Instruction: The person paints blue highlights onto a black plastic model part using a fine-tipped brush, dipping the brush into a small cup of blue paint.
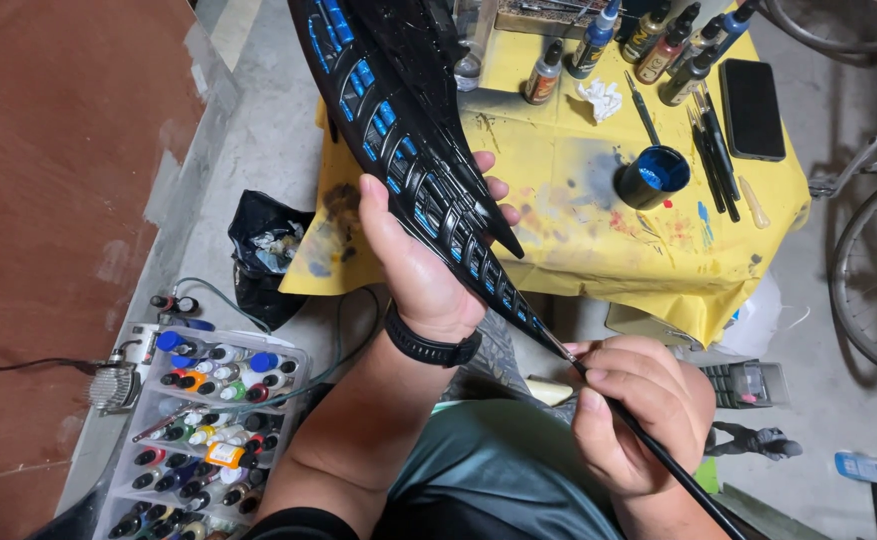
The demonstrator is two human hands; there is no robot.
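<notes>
My left hand (416,262) grips a long black pointed piece (398,120) with blue painted panels, held up in front of me and tapering down to the right. A black band sits on that wrist. My right hand (636,412) holds a thin black paintbrush (648,442); its tip touches the piece's narrow lower end near my fingers. A small cup of blue paint (653,175) stands on the yellow-covered table (578,240) behind.
On the table lie several paint bottles (658,50), brushes (713,150), a crumpled tissue (598,97) and a black phone (752,108). A clear tray of paint bottles (208,430) sits on the floor at left, beside a black bag (263,250). A bicycle wheel (873,280) stands at right.
</notes>
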